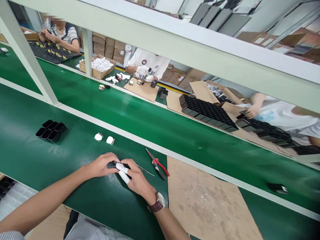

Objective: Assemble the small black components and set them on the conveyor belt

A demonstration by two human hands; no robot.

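A small black part is held between both hands above the green table. My left hand has its fingers wrapped round the left end of it. My right hand, with white finger covers on two fingers and a watch at the wrist, presses on its right end. Thin metal tweezers show just beyond the right hand. Red-handled pliers lie open to the right. Two small boards with white round tops, one beside the other, lie beyond my hands.
Several black cups stand at the left. A brown board lies at the right. A frame post rises at the left. Across the green belt, three people work near black housings. One black housing lies on the belt.
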